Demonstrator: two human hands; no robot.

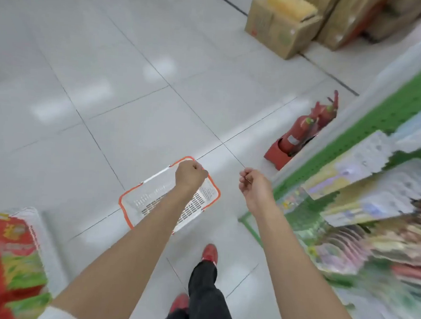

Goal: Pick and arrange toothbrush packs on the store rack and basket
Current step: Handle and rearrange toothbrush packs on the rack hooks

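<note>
In the aisle, seen from my head feed, the white tiled floor (110, 93) fills most of the picture, and everything toward the edges is smeared by motion.

Just below centre, toward 6 o'clock, the white basket (199, 204) with the orange rim sits under my left hand (190, 175). That hand is balled into a fist over the basket's far right edge. I cannot tell whether it has a handle in it or only hovers above the rim.

My right hand (255, 188) is beside it toward 4 o'clock, well apart from the basket. Its fingers are loosely curled and I see nothing in them.

From 2 to 5 o'clock runs the store rack (407, 103) with its green pegboard back. The hanging packs (373, 202) on it are too blurred for me to pick out the toothbrush packs.

At the rack's far end, about 2 o'clock, two red fire extinguishers (301, 130) stand in a red holder. Cardboard boxes (277, 28) stand on the floor at 1 o'clock. Red and green packages (12, 253) crowd in at 8 o'clock. At 6 o'clock are dark trousers (205, 293) and red shoes (210, 253).
</note>
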